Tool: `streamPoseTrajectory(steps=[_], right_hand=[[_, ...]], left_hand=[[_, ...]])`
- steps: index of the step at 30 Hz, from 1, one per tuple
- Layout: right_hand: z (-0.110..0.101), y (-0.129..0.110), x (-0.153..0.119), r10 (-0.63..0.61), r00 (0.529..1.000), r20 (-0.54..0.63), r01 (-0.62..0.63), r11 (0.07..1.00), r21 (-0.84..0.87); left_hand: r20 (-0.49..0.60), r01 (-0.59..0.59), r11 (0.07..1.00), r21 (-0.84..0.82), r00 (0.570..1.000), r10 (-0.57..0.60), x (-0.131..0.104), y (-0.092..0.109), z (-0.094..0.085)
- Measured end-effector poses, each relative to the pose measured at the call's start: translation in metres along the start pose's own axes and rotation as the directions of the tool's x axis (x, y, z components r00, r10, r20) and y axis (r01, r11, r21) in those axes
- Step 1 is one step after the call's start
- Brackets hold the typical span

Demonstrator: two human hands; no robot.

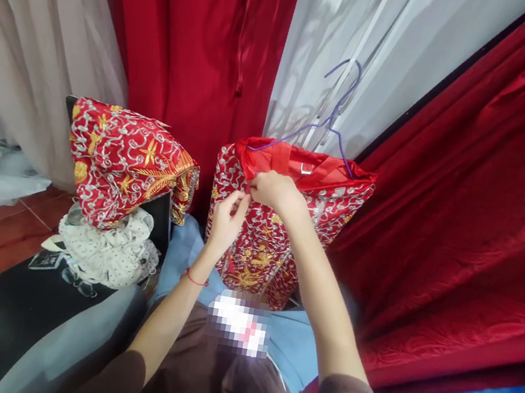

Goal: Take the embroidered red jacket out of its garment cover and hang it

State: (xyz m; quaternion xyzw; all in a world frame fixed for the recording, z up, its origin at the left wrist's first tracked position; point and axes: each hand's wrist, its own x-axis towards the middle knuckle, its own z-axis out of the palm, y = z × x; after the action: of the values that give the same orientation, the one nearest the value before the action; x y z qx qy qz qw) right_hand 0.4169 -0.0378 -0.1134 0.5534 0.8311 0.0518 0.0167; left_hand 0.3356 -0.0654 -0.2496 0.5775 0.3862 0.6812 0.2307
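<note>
a folded red garment lies at left on white lace. left hand and right hand are both pinched shut on the upper edge of the embroidered robe, which hangs from a purple hanger.

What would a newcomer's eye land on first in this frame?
The red embroidered garment on a purple hanger at centre, where the left hand and right hand pinch the fabric near its collar. Next, a second embroidered red piece draped over a white lacy bundle on the left. Red curtains fill the right side.
</note>
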Motion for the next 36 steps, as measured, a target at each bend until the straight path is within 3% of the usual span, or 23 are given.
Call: streamPoseTrajectory(steps=[3,6,7,9,11,13,15,18,22,23,25,27,29,31,33,35,36], right_hand=[[-0.017,-0.003,0.022,0.071,0.986,0.153,-0.063,0.996,-0.056],[-0.035,0.014,0.031,-0.053,0.956,0.289,0.029,0.996,0.087],[-0.039,0.022,0.028,-0.12,0.957,0.265,0.068,0.978,0.197],[-0.037,0.039,0.011,-0.185,0.981,0.065,0.144,0.902,0.407],[-0.024,0.05,-0.013,-0.1,0.977,-0.19,0.186,0.832,0.522],[-0.004,0.051,-0.038,0.051,0.942,-0.333,0.156,0.81,0.565],[0.018,0.046,-0.055,0.139,0.928,-0.345,0.101,0.799,0.593],[0.038,0.034,-0.061,0.157,0.933,-0.324,0.071,0.803,0.592],[0.032,0.018,-0.045,0.218,0.877,-0.429,-0.035,0.918,0.395],[0.027,0.013,-0.039,0.2,0.87,-0.451,-0.062,0.951,0.302],[0.017,0.002,-0.028,0.053,0.908,-0.416,-0.02,0.996,0.085],[0.009,-0.005,-0.019,-0.122,0.953,-0.277,0.101,0.991,-0.089],[0.004,-0.005,-0.015,-0.197,0.969,-0.152,0.173,0.972,-0.159],[0.003,0.006,-0.018,-0.222,0.962,-0.156,0.203,0.971,-0.129],[0.008,0.022,-0.029,-0.223,0.929,-0.295,0.227,0.974,-0.022],[0.019,0.036,-0.041,-0.121,0.888,-0.444,0.19,0.975,0.115],[0.027,0.041,-0.045,-0.064,0.886,-0.459,0.164,0.97,0.181]], left_hand=[[0.002,-0.091,0.993,0.073,0.996,0.091,0.0,0.002,0.001],[-0.03,-0.093,0.988,0.121,0.995,0.098,0.001,0.002,0.0],[-0.031,-0.082,0.99,0.114,0.996,0.086,0.002,0.0,0.0],[-0.017,-0.059,0.995,0.083,0.998,0.061,0.003,-0.003,-0.001],[-0.012,-0.044,0.998,0.053,0.999,0.045,0.003,-0.006,-0.001],[-0.019,-0.037,0.999,0.031,0.999,0.038,0.003,-0.009,0.0],[-0.019,-0.036,0.999,0.01,0.999,0.036,0.002,-0.01,0.002],[-0.001,-0.034,0.999,0.02,0.999,0.034,0.002,-0.009,0.003],[-0.005,-0.042,0.998,0.045,0.999,0.042,0.001,-0.01,0.004],[-0.006,-0.041,0.998,0.038,0.999,0.041,0.001,-0.011,0.004],[-0.011,-0.036,0.999,0.023,0.999,0.036,0.0,-0.012,0.003],[-0.009,-0.034,0.999,0.016,0.999,0.034,0.0,-0.012,0.002],[0.003,-0.032,0.999,0.025,0.999,0.032,0.0,-0.011,-0.001],[0.003,-0.022,0.999,0.046,1.0,0.021,0.002,-0.01,-0.003],[-0.01,-0.011,0.998,0.055,1.0,0.011,0.005,-0.008,-0.005],[-0.01,-0.002,0.999,0.041,1.0,0.002,0.009,-0.006,-0.005],[-0.005,0.003,0.999,0.031,1.0,-0.003,0.012,-0.005,-0.005]])
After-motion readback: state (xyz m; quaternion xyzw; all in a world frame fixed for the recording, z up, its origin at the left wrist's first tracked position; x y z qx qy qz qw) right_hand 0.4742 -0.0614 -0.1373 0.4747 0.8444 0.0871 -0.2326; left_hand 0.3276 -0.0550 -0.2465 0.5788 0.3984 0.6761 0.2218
